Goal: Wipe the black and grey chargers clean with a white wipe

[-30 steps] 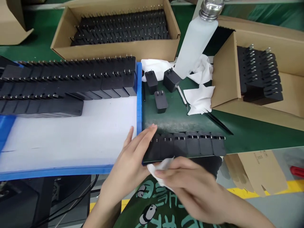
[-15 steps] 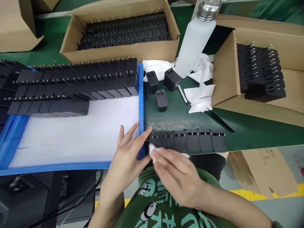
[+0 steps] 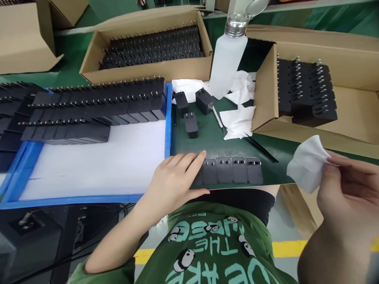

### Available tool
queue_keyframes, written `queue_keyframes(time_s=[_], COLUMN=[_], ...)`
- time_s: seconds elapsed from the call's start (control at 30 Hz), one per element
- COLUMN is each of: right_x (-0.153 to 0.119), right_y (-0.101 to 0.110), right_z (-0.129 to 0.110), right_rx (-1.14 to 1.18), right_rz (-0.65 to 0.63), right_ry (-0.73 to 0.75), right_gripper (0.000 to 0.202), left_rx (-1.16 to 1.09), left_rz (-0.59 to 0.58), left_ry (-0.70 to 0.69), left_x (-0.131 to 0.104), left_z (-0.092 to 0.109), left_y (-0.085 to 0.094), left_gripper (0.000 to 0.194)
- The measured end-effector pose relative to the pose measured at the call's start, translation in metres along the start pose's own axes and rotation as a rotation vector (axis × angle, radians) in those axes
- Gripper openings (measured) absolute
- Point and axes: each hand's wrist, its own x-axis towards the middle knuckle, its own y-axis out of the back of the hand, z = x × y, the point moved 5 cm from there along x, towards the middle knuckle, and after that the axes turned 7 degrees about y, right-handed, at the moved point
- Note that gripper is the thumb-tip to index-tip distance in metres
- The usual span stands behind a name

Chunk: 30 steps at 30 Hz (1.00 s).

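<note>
Left hand [image 3: 174, 179] lies flat, fingers spread, on the left end of a row of black plug adapters [image 3: 232, 170] at the near edge of the green table [image 3: 213, 140]. Right hand [image 3: 346, 197], off the table to the right, pinches a white wiping cloth [image 3: 306, 162]. A blue tray with a white liner [image 3: 168, 114] borders the row on the left; bare green surface lies beyond it.

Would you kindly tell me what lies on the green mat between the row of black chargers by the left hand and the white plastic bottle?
In the head view, three loose black chargers, white wipes and a thin black tool.
</note>
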Motion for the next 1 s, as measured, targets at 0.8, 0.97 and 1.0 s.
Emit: queue_keyframes(time_s=[0.8,0.97,1.0], right_x=[0.019,0.012,0.009], right_y=[-0.032,-0.021,-0.019], right_z=[-0.032,-0.085,-0.101], right_rx=[0.272,0.391,0.413], right_rz=[-0.115,-0.222,-0.272], right_ry=[0.409,0.432,0.505], right_gripper=[0.039,0.049,0.052], left_rx=[-2.368,-2.435,-2.444], left_rz=[0.148,0.133,0.129], left_ry=[0.82,0.858,0.869], left_x=[0.003,0.006,0.006], left_z=[0.005,0.015,0.016], left_y=[-0.02,-0.022,-0.022], left_gripper=[0.064,0.059,0.058])
